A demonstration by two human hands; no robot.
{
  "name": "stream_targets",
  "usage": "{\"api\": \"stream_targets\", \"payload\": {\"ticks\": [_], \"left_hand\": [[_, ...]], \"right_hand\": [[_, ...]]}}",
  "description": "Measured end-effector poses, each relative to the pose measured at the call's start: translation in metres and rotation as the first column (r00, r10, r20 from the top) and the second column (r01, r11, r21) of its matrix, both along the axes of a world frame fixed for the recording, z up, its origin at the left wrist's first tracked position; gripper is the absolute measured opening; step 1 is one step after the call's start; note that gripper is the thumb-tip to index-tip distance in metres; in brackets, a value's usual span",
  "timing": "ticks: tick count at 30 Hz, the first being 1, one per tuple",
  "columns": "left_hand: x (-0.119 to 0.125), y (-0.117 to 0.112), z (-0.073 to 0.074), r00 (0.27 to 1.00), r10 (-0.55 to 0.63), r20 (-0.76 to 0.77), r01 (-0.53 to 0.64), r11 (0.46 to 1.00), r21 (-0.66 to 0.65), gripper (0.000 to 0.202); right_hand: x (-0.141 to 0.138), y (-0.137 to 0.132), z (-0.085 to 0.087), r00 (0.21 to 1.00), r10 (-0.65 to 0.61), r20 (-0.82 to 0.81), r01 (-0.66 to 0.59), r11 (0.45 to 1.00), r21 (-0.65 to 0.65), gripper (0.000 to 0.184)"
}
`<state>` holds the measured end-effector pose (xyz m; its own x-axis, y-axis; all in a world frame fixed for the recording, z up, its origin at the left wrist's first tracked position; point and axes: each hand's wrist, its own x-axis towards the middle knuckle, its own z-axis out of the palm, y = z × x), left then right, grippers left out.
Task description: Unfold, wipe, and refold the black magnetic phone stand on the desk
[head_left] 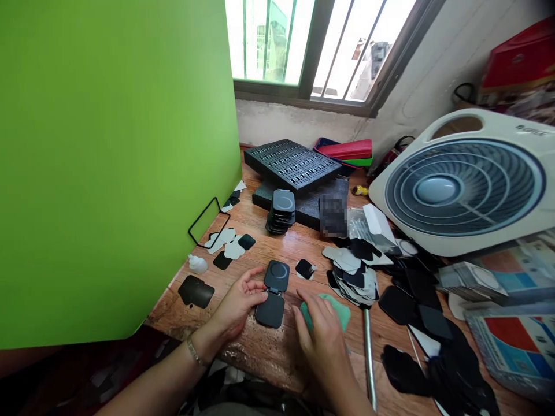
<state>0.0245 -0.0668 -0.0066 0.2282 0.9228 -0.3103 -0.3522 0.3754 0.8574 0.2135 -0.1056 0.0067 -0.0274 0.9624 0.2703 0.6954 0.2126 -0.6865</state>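
Though slightly askew, pad (274, 287) lengthwise forward

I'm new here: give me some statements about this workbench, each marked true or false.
1. The left hand touches the hinged black device. True.
2. The right hand grips that device too. False: it is apart from it, by the green cloth.
3. The fan is to the right of the stack of similar devices. True.
4. The hinged device is folded shut. False: it lies opened out, showing two panels.
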Motion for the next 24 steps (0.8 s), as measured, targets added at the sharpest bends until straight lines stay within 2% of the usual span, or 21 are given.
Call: {"api": "stream_targets", "payload": {"ticks": [1,2,4,6,7,8,9,11,13,15,16,17,19,20,22,24], "left_hand": [[0.001,-0.002,0.003,0.998,-0.013,0.068,0.014,1.000,-0.014,0.067],[0.002,-0.005,0.006,0.993,-0.037,0.115,0.039,0.999,-0.014,0.065],[0.005,-0.012,0.010,0.988,-0.086,0.128,0.086,0.996,0.010,0.059],[0.007,-0.019,0.012,0.987,-0.144,0.075,0.143,0.990,0.016,0.050],[0.009,-0.023,0.012,0.981,-0.192,0.039,0.192,0.981,0.003,0.043],[0.010,-0.026,0.013,0.970,-0.242,0.002,0.242,0.970,-0.018,0.037],[0.011,-0.028,0.013,0.957,-0.287,-0.031,0.286,0.957,-0.039,0.036],[0.012,-0.031,0.015,0.937,-0.340,-0.075,0.335,0.939,-0.071,0.038],[0.014,-0.031,0.017,0.941,-0.321,-0.111,0.314,0.946,-0.077,0.040],[0.016,-0.028,0.020,0.944,-0.302,-0.134,0.295,0.953,-0.071,0.041],[0.016,-0.027,0.021,0.945,-0.293,-0.143,0.288,0.956,-0.059,0.041],[0.017,-0.026,0.022,0.946,-0.284,-0.153,0.282,0.959,-0.039,0.042],[0.017,-0.025,0.026,0.943,-0.282,-0.175,0.287,0.958,0.003,0.041],[0.016,-0.025,0.029,0.937,-0.295,-0.186,0.303,0.953,0.014,0.040],[0.014,-0.028,0.035,0.916,-0.343,-0.210,0.355,0.935,0.018,0.039],[0.011,-0.032,0.043,0.881,-0.410,-0.234,0.427,0.904,0.024,0.035]], "right_hand": [[-0.005,0.005,0.001,0.982,-0.036,-0.183,0.021,0.996,-0.082,0.040],[-0.009,0.010,0.002,0.922,-0.089,-0.378,0.017,0.982,-0.189,0.046],[-0.015,0.020,0.005,0.693,-0.232,-0.682,-0.074,0.919,-0.388,0.047],[-0.017,0.026,0.010,0.470,-0.331,-0.818,-0.172,0.875,-0.453,0.040],[-0.016,0.028,0.013,0.414,-0.348,-0.841,-0.188,0.871,-0.453,0.038],[-0.015,0.028,0.015,0.396,-0.346,-0.850,-0.184,0.877,-0.443,0.037],[-0.014,0.027,0.018,0.408,-0.332,-0.850,-0.168,0.888,-0.428,0.037],[-0.011,0.022,0.024,0.485,-0.276,-0.830,-0.133,0.915,-0.382,0.036],[-0.008,0.012,0.030,0.631,-0.175,-0.756,-0.071,0.957,-0.281,0.029],[-0.006,0.000,0.035,0.824,0.007,-0.567,-0.067,0.994,-0.084,0.020],[-0.005,-0.007,0.037,0.899,0.107,-0.426,-0.106,0.994,0.026,0.020],[-0.005,-0.013,0.039,0.941,0.191,-0.279,-0.163,0.979,0.119,0.023],[-0.002,-0.023,0.042,0.955,0.283,-0.086,-0.258,0.940,0.225,0.030],[0.000,-0.026,0.043,0.955,0.287,-0.073,-0.263,0.936,0.234,0.030],[0.007,-0.028,0.044,0.959,0.201,-0.198,-0.170,0.972,0.163,0.021],[0.014,-0.027,0.042,0.896,0.004,-0.445,-0.015,1.000,-0.021,0.009]]}}
